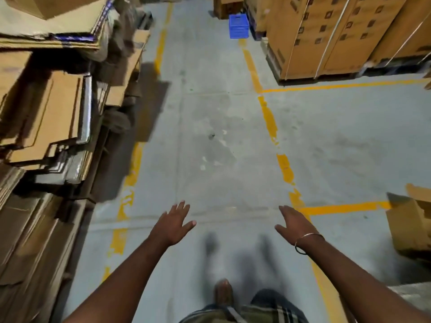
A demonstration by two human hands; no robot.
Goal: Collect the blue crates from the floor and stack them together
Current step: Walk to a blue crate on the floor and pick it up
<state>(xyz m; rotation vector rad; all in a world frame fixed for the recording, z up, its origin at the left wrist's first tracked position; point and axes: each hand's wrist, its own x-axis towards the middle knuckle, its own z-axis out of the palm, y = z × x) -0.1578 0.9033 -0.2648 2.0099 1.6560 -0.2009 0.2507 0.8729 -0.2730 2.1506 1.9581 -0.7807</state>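
Note:
A blue plastic crate [238, 26] stands on the grey floor far ahead, at the end of the aisle next to tall cardboard boxes. My left hand [175, 223] is stretched out in front of me, palm down, fingers spread, holding nothing. My right hand [295, 224], with a thin bangle at the wrist, is also held out flat with nothing in it. Both hands are far from the crate. One of my feet [223, 291] shows at the bottom, over the floor.
Stacks of flattened cardboard [46, 117] line the left side. Tall strapped cartons on pallets [338, 36] stand at the back right. An open cardboard box [412, 224] sits at the right edge. Worn yellow lines [268, 113] mark the aisle on the concrete floor.

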